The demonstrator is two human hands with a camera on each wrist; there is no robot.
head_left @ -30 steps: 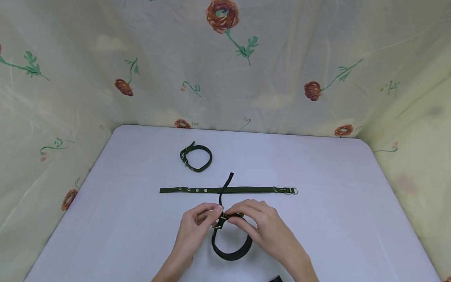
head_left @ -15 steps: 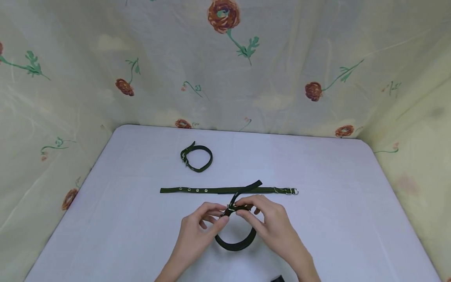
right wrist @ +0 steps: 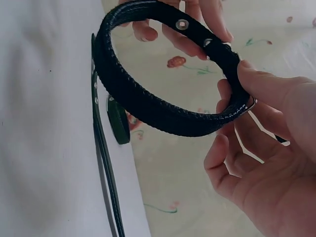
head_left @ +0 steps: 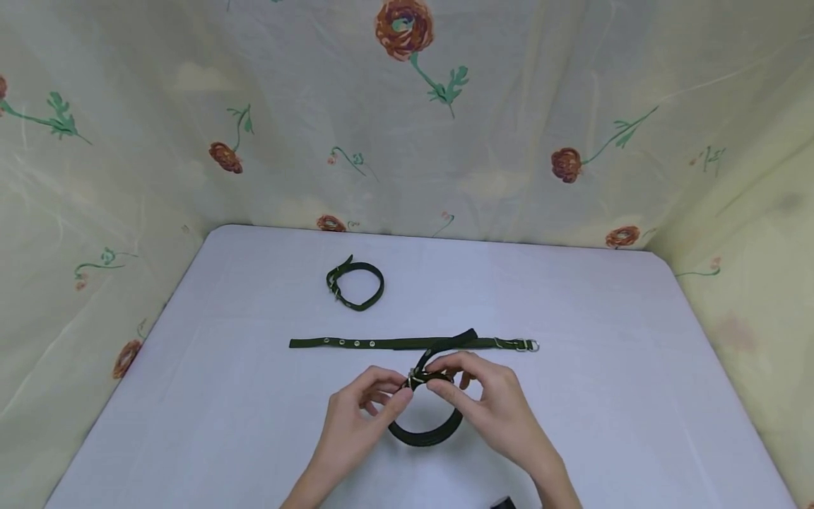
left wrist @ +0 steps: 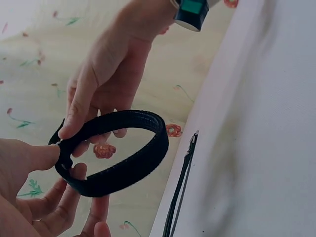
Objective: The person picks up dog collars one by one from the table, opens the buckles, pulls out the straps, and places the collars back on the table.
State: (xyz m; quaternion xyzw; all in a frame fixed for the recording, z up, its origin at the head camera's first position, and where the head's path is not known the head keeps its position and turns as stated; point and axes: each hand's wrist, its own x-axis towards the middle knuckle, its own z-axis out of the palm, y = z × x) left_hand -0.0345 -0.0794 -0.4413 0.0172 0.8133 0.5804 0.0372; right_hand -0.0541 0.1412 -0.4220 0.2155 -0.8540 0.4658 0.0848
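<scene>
A dark collar (head_left: 425, 437), bent into a loop, is held up in front of the body. My left hand (head_left: 359, 413) pinches it between thumb and fingers at the left of its metal buckle. On the other side of the buckle, my right hand (head_left: 499, 406) pinches the strap between thumb and forefinger. The strap's free tail (head_left: 454, 341) sticks out beyond the buckle, up and to the right. Metal eyelets (right wrist: 182, 24) show along the collar in the right wrist view. Fingertips partly cover the buckle.
Behind the hands a green collar (head_left: 394, 344) lies flat and straight across the white table (head_left: 610, 396). Farther back rests another green collar (head_left: 380, 283), buckled into a ring. Floral cloth (head_left: 496, 141) surrounds the table. A small dark object (head_left: 503, 503) shows at the bottom edge.
Both hands have lifted the held collar slightly away from the body. Its free tail has swung from pointing straight away to leaning right. The two collars on the table stay put.
</scene>
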